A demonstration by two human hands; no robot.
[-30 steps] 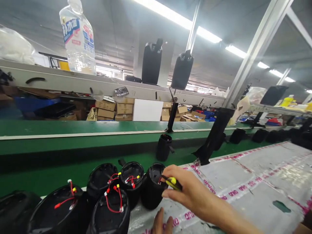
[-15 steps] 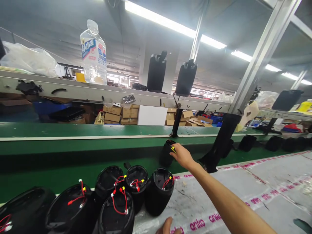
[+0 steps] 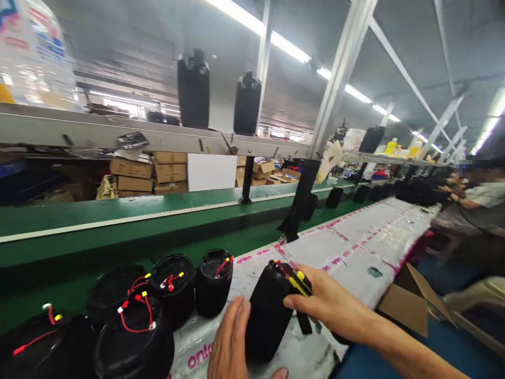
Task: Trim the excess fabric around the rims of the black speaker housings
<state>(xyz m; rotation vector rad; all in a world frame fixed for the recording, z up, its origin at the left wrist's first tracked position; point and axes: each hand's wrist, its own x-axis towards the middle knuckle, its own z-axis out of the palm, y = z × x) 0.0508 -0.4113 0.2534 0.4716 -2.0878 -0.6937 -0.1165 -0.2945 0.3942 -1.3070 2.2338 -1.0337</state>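
A black, rounded cylindrical speaker housing (image 3: 266, 313) stands slightly tilted over the bench in front of me, with red wires at its top. My right hand (image 3: 321, 297) is closed on its upper right edge. Pressed in the same grip is a slim yellow-and-black tool (image 3: 300, 282); its exact kind is unclear. A black strap (image 3: 303, 322) hangs below those fingers. My left hand (image 3: 231, 337) is at the housing's left side, fingers stretched out and thumb low in front. Left of it, several similar housings, such as the nearest small one (image 3: 214, 289), stand with red wires and yellow connectors on top.
Behind the plastic-covered bench (image 3: 252, 268) runs a green conveyor (image 3: 177, 210). A metal shelf (image 3: 169, 138) above carries two upright black speakers and a plastic bottle (image 3: 43, 63). A slanted post (image 3: 303, 195) rises ahead. On the right are an open carton (image 3: 410, 305) and a seated person (image 3: 481, 195).
My right hand has brought the housing from the conveyor side to the bench in front of me. My left hand has risen beside it. The view has turned right.
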